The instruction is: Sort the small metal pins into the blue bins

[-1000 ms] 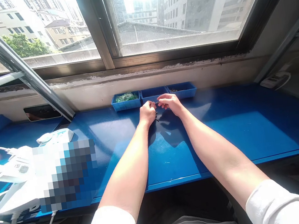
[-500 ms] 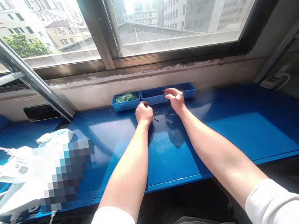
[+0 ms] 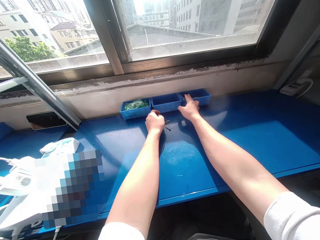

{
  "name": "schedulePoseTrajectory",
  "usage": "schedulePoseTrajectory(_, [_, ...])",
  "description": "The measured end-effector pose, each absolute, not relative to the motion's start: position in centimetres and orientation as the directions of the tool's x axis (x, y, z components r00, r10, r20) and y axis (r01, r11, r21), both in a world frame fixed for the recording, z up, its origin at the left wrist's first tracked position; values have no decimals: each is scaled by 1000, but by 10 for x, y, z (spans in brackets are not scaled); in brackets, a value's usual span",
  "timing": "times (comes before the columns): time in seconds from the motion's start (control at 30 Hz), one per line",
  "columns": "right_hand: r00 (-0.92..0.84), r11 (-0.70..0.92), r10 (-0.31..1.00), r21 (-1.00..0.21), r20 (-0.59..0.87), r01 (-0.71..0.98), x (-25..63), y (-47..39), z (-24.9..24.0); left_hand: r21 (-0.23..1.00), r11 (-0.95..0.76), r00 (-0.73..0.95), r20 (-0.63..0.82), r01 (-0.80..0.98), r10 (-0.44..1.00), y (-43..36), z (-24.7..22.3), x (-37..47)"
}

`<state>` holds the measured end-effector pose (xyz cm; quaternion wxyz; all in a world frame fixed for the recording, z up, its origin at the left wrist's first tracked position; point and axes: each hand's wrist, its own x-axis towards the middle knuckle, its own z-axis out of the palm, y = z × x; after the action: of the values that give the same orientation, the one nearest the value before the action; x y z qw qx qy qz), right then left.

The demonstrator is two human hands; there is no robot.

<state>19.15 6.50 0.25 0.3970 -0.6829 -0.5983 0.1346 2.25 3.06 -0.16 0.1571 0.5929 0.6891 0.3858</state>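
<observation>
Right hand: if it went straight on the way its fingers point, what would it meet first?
Most likely the inside of the rightmost blue bin. The right hand's fingertips appear over it, but depth is unclear, so I can't say whether contents or back wall comes first.

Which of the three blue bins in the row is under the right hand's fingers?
The rightmost bin: the right hand extends over that bin's left part, not over the middle bin or the left bin with green material.
</observation>
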Motion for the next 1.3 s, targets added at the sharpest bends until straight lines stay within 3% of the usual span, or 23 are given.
schedulePoseTrajectory(0.17, [205,57,937,-703,283,709,189,63,1,715,-10,-238,246,699,940,31,-1,22])
schedulePoseTrajectory(0.33, [236,192,834,-663,499,724,183,57,1,712,-12,-236,248,702,940,31,-1,23])
schedulePoseTrajectory(0.43, [34,393,828,-622,560,677,179,53,2,706,-15,-235,255,708,938,31,-1,23])
schedulePoseTrajectory(0.53, [-240,504,853,-618,463,603,175,49,1,699,-12,-236,257,715,937,32,-2,23])
schedulePoseTrajectory(0.67, [-381,505,863,-589,331,631,170,43,2,692,-8,-234,254,722,938,34,-3,23])
schedulePoseTrajectory(1.07, [-431,482,870,-592,239,646,172,44,3,670,-4,-199,226,743,954,33,-3,23])
schedulePoseTrajectory(1.3, [-339,380,915,-749,219,543,175,50,-3,665,-8,-168,201,747,965,31,0,27])
